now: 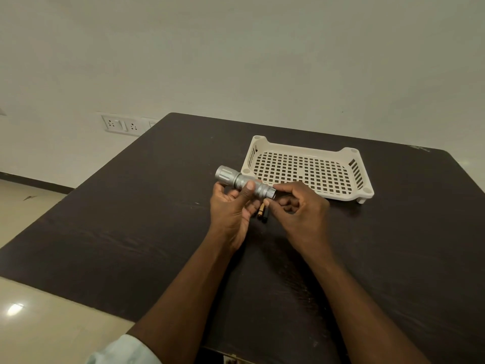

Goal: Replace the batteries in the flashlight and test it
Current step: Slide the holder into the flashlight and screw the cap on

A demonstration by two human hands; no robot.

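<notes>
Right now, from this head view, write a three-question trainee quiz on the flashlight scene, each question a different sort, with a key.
1. True or false: the left hand grips the silver flashlight by its body.
2. Multiple choice: the right hand has its fingertips at the flashlight's A) wide head, B) narrow tail end, C) middle.
3. Fill in: the batteries lie on the dark ____, not in the white perforated tray.

Key: 1 true; 2 B; 3 table.
</notes>
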